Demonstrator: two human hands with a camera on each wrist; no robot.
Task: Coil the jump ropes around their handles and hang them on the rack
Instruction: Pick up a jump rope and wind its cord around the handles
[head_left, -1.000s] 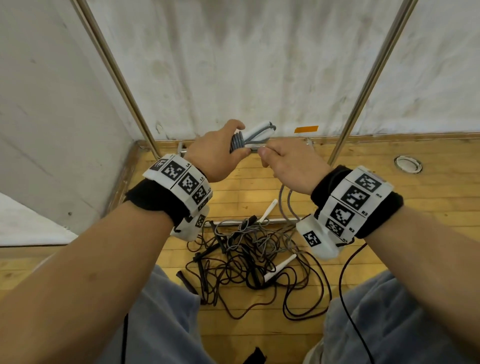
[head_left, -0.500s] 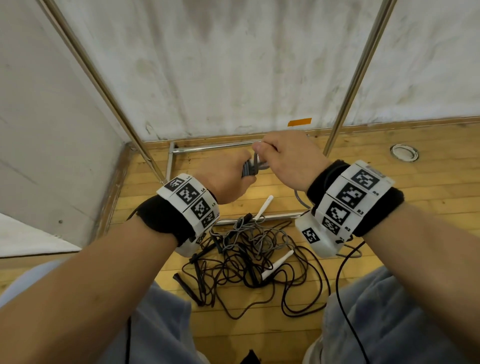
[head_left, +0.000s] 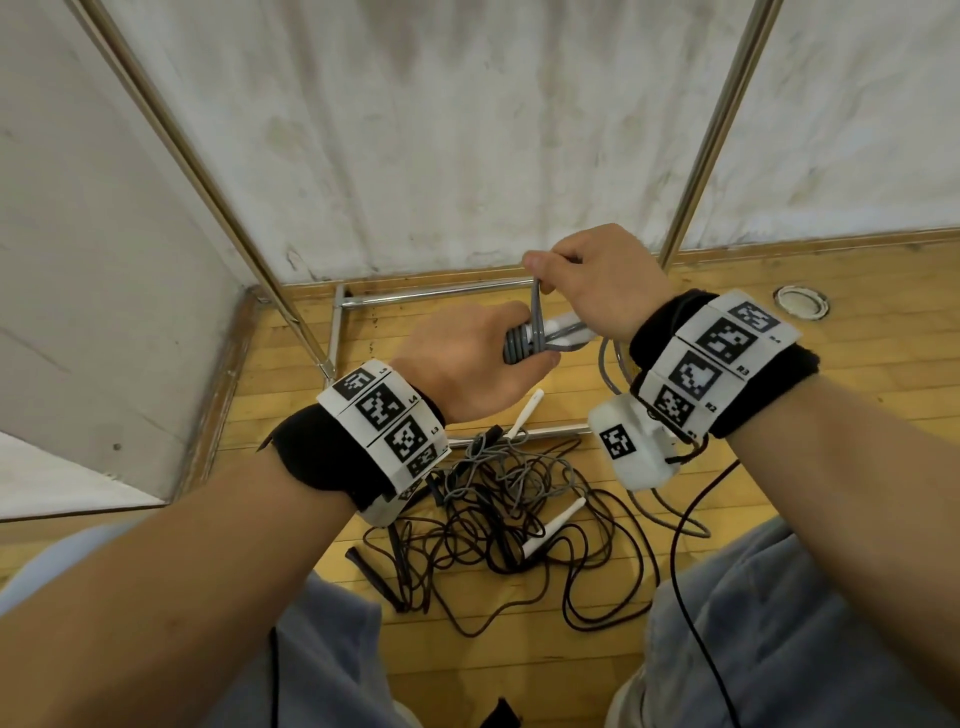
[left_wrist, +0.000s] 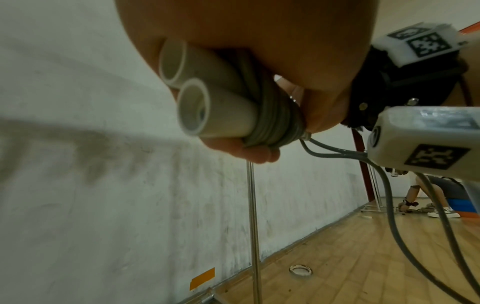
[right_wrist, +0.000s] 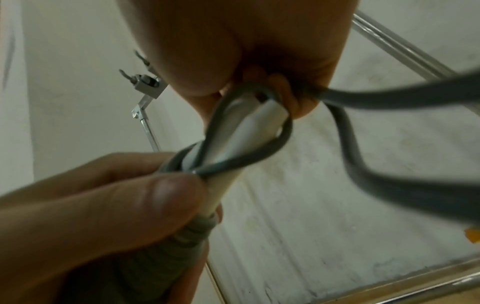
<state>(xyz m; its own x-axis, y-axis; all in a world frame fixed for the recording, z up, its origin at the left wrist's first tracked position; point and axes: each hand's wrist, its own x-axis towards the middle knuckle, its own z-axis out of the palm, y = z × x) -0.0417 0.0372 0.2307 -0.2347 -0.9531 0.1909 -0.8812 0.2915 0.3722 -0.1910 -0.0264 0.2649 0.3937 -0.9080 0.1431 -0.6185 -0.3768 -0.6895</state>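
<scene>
Wooden floor (head_left: 779, 395) and a stained white wall (head_left: 467, 130) frame the scene. Two white handles (left_wrist: 221, 98) lie side by side, bound by turns of grey rope (left_wrist: 275, 121), inside the left hand (head_left: 467, 358), whose grip is curled tight round the bundle. Just above it, the right hand (head_left: 597, 280) pinches a loop of the same rope over the handle tips. Below both grips, loose black and grey ropes (head_left: 498, 509) lie tangled on the floor. Metal rack poles (head_left: 711, 130) rise beyond the hands.
</scene>
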